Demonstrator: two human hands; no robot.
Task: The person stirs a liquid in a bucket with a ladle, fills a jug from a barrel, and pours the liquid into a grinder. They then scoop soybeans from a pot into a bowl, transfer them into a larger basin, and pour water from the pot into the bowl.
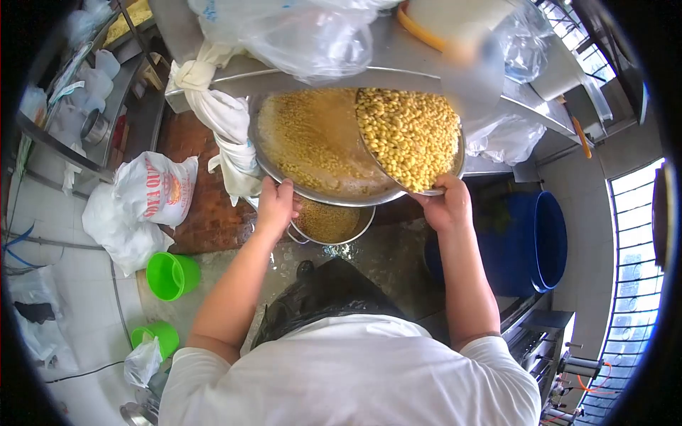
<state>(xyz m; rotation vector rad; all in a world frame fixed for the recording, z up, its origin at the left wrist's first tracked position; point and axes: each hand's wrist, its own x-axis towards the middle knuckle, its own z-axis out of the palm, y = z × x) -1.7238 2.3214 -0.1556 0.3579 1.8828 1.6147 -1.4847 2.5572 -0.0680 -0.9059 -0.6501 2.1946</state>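
Note:
A wide metal basin point(316, 186) holds yellow soybeans in cloudy water, at the edge of the steel table. My left hand point(277, 206) grips the basin's near left rim, fingers closed. At the basin's right side is a round colander point(408, 138) full of soybeans. My right hand point(446, 202) is closed on the near rim there, where the colander and basin edges meet. Below the basin stands a metal pot point(330, 221) with beans in it, partly hidden by the basin.
Plastic bags point(284, 35) lie on the steel table point(398, 74). A white cloth point(224, 128) hangs at its left corner. Blue barrels point(547, 241) stand to the right. Green buckets point(172, 275) and a printed white sack point(167, 190) are at the left.

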